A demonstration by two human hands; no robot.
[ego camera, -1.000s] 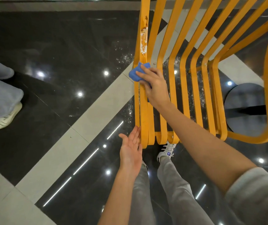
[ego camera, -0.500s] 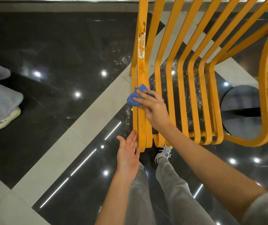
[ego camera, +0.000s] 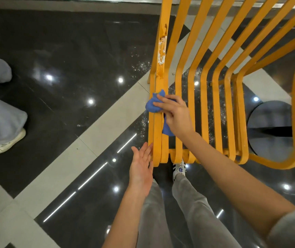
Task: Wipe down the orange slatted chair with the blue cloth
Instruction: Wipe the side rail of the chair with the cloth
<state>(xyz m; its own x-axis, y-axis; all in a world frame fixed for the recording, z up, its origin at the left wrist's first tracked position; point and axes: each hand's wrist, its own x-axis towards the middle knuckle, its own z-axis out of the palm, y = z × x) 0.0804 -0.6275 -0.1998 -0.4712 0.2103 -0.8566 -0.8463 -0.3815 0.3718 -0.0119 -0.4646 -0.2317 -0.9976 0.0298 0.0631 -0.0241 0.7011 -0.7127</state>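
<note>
The orange slatted chair (ego camera: 203, 86) stood on a glossy black floor (ego camera: 71, 51) crossed by pale grey tile bands, seen from above the top edge of its backrest. The right hand (ego camera: 176, 114) pressed a bunched blue cloth (ego camera: 152, 105) against the chair's outermost slats on its left edge, a little way up from the curved bend at the near end — fingers curled over the cloth, pinching it to the orange surface, with a second fold of blue showing below the palm between two slats. Farther up that same slat the paint (ego camera: 161, 56) was chipped and whitish (similar wear showed on the armrest loop at the far right).

The left hand (ego camera: 141, 169) was held flat with straight fingers, holding nothing, its fingertips touching the outer side of the leftmost slat near the bend. Below the slats the person's grey trousers and a white striped sneaker (ego camera: 178, 170) were visible. At the floor's left edge stood another person's pale wide trouser legs and a white shoe (ego camera: 5, 142).
</note>
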